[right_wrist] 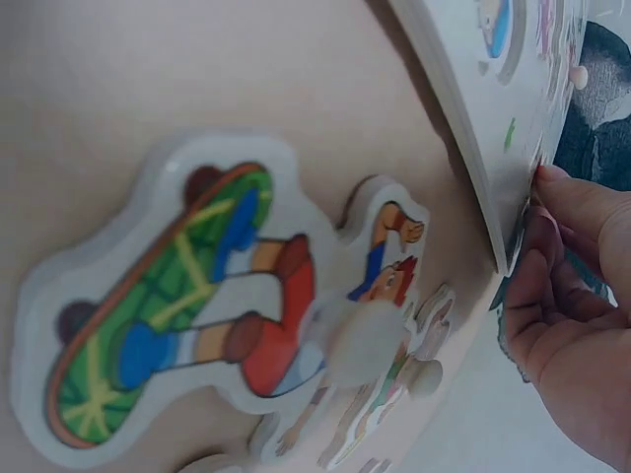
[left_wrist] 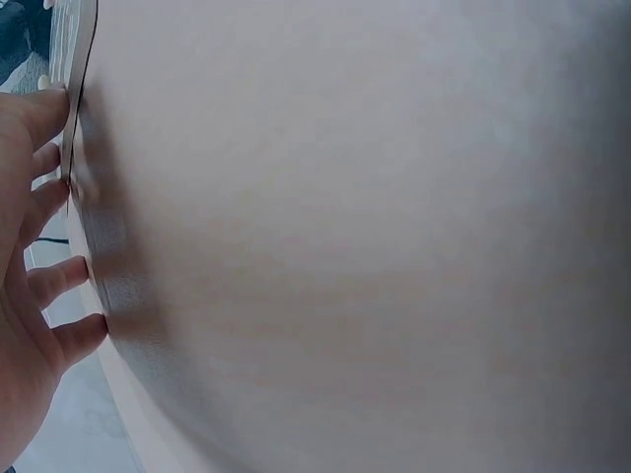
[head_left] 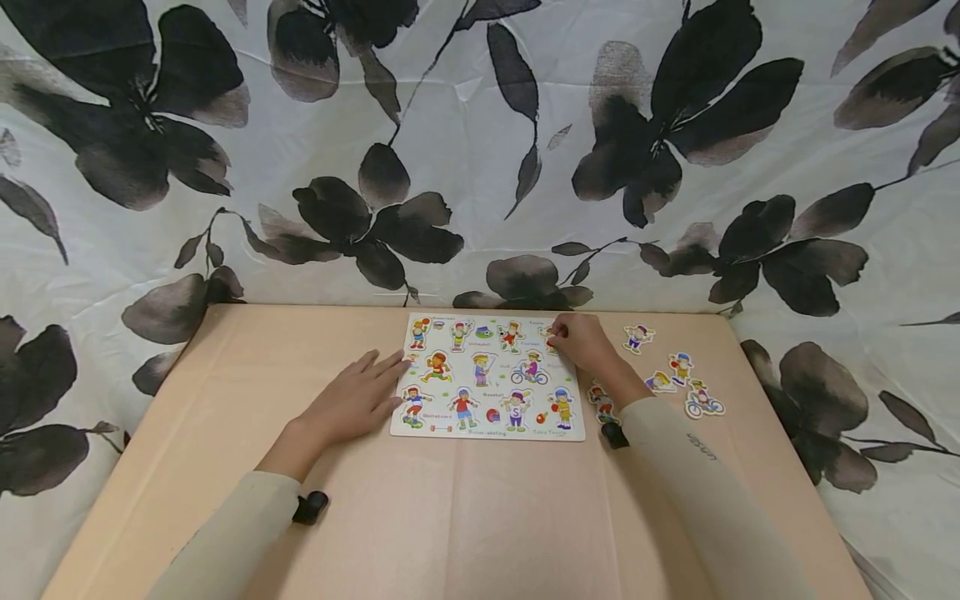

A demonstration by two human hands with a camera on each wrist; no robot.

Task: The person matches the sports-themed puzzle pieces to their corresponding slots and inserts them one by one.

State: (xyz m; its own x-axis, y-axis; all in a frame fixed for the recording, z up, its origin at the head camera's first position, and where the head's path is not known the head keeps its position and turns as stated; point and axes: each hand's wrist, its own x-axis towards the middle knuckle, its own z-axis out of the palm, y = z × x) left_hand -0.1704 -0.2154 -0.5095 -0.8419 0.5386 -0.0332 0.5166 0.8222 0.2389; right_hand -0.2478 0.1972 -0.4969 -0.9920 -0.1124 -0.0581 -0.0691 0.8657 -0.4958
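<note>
A white peg puzzle board [head_left: 566, 371] with colourful figures of children at sports lies at the far part of the table. My left hand [head_left: 356, 400] has its fingers spread, fingertips right at the board's left edge; the left wrist view shows the same hand [left_wrist: 35, 256] with fingers loosely extended. At the board's upper right corner, my right hand [head_left: 588, 343] pinches a small puzzle piece [head_left: 551, 340], mostly covered by the fingers. Thumb and forefinger of this hand [right_wrist: 582, 266] meet close over the board's surface in the right wrist view.
Right of the board lie several loose pieces: a cyclist [head_left: 703, 402], a figure in purple and white [head_left: 638, 337], and a skateboarder [right_wrist: 177, 286] with a white knob [right_wrist: 365, 340]. Floral fabric [head_left: 480, 167] hangs behind the beige tabletop [head_left: 450, 517].
</note>
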